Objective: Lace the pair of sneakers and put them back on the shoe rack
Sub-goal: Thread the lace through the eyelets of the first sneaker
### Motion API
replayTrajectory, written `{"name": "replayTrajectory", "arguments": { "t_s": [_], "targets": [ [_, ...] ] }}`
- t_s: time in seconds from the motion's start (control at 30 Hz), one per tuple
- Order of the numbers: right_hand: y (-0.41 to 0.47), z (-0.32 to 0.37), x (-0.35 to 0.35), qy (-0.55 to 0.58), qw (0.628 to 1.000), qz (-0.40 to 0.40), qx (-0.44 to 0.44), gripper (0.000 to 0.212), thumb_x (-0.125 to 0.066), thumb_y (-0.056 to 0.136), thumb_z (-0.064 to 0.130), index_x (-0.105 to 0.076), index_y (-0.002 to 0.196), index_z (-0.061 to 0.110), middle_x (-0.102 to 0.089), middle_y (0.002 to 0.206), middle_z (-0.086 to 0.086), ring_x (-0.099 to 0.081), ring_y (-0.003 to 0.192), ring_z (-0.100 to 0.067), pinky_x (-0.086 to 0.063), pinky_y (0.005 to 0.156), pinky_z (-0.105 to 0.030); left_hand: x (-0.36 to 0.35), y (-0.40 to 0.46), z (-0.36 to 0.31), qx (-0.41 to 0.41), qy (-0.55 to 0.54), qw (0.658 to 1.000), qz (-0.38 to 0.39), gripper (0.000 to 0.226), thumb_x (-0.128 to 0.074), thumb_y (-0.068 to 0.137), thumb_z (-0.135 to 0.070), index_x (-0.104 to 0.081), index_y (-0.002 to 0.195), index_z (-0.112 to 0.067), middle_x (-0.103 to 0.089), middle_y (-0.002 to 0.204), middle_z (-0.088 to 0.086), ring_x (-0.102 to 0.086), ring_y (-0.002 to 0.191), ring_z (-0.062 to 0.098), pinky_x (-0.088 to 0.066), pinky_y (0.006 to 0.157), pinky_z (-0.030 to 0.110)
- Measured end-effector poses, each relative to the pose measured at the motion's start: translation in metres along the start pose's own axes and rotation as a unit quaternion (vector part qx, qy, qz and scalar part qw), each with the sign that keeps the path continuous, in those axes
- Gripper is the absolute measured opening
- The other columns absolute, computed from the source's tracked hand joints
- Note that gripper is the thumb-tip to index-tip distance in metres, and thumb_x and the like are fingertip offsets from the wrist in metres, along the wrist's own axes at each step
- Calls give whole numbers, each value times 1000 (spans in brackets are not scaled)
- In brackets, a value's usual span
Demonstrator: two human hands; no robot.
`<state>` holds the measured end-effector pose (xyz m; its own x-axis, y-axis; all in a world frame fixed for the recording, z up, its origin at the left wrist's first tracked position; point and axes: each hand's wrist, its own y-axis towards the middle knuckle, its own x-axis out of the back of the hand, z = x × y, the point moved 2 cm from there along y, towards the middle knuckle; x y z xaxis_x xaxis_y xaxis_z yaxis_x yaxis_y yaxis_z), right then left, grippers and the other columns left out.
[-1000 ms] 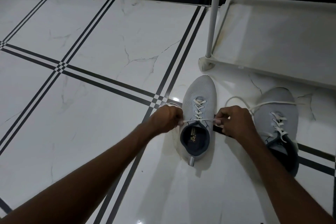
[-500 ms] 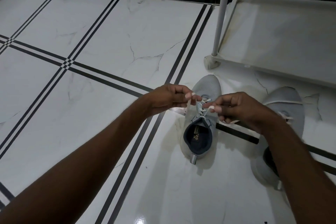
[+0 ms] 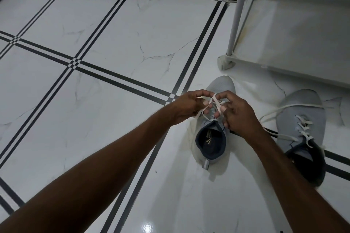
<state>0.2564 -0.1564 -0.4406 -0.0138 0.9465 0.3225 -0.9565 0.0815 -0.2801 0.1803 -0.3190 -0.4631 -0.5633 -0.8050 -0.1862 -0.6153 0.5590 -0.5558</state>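
Two grey sneakers with dark blue linings stand on the tiled floor, toes pointing away from me. Over the left sneaker (image 3: pixel 220 86) my left hand (image 3: pixel 189 106) and my right hand (image 3: pixel 236 113) meet, each pinching a part of its white lace (image 3: pixel 215 101), which crosses between my fingers above the tongue. The hands hide most of its eyelets. The right sneaker (image 3: pixel 301 117) sits apart to the right, its white lace (image 3: pixel 295 107) threaded but loose, with long ends trailing across the toe and floor.
The white shoe rack (image 3: pixel 295 39) stands at the upper right, its bottom shelf bare and its corner foot (image 3: pixel 225 63) just beyond the left sneaker's toe. White marble tiles with black double stripes spread to the left. A black skirting runs along the far wall.
My hands went from pulling the lace taut sideways at the sneaker's collar to meeting above the tongue, where the lace ends now cross between my fingers. The view has shifted slightly.
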Motion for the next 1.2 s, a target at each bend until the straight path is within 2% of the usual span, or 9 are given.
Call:
{"name": "replayTrajectory", "arguments": {
  "t_s": [0.2, 0.37, 0.47, 0.57, 0.7, 0.8, 0.93, 1.07, 1.2],
  "targets": [
    [-2, 1, -5, -20, 999, -21, 14, 27, -53, 94, 5, -62, 105, 28, -71, 69, -3, -61, 46, -7, -45, 41, -17, -7, 7, 11, 19, -3, 998, -55, 16, -64, 92, 0, -66, 107, -4, -71, 81, 9, -67, 65, 15, -54, 67, 27],
    [-1, 1, 0, 35, 999, -19, -8, 22, -56, 93, 4, -65, 104, 21, -71, 72, -14, -53, 36, -5, -40, 37, -16, -9, 3, 12, 67, -73, 995, 0, 26, -56, 98, -4, -73, 79, -11, -69, 81, 11, -66, 68, 14, -56, 73, 25],
    [-1, 0, 2, 70, 997, 3, -21, 22, -55, 95, 2, -63, 108, 17, -71, 76, -16, -53, 39, -3, -40, 37, -16, -8, 0, 7, 86, -84, 992, 30, 15, -62, 97, -16, -73, 88, -10, -69, 84, 6, -65, 72, 13, -54, 78, 26],
    [0, -5, 0, 89, 994, 45, -44, 24, -55, 95, 4, -58, 112, 21, -71, 81, -13, -54, 46, -8, -42, 42, -20, -16, 3, 9, 73, -74, 995, 9, 17, -69, 90, -20, -70, 98, -5, -63, 81, 9, -59, 66, 11, -51, 66, 20],
    [4, -23, 2, 167, 978, 34, -123, 20, -59, 94, 6, -55, 110, 17, -71, 77, -8, -48, 47, -12, -40, 45, -23, -18, 1, 8, 58, -99, 993, 31, 11, -59, 97, -14, -67, 104, -8, -60, 73, 1, -56, 60, 9, -50, 62, 19],
    [5, -28, 4, 196, 969, 13, -147, 16, -63, 91, 4, -58, 102, 14, -69, 62, 0, -45, 41, -9, -39, 42, -20, -13, -2, 2, 21, 21, 999, 43, 14, -54, 100, -12, -67, 103, -8, -58, 72, 3, -55, 61, 10, -49, 65, 21],
    [8, -28, 4, 184, 971, 18, -148, 8, -63, 90, 6, -63, 96, 12, -60, 48, 5, -45, 44, -13, -40, 44, -22, -7, -4, -13, -63, 195, 979, -5, 10, -68, 92, -11, -75, 96, -5, -70, 74, 13, -64, 63, 12, -53, 65, 21],
    [11, -29, 5, 206, 967, 28, -146, 14, -54, 96, 7, -67, 101, 7, -68, 58, -1, -47, 47, -13, -41, 44, -23, -11, -2, -17, -147, 384, 907, -88, 7, -81, 79, -17, -80, 85, -12, -77, 75, 2, -69, 67, 7, -53, 65, 19],
    [12, -30, 6, 212, 964, 34, -160, 22, -48, 98, 6, -70, 104, 7, -70, 64, -6, -48, 46, -13, -40, 43, -23, -27, -1, -11, -220, 486, 835, -133, 9, -70, 72, -23, -77, 75, -19, -74, 69, -2, -65, 62, 14, -46, 56, 26]
  ]
}}
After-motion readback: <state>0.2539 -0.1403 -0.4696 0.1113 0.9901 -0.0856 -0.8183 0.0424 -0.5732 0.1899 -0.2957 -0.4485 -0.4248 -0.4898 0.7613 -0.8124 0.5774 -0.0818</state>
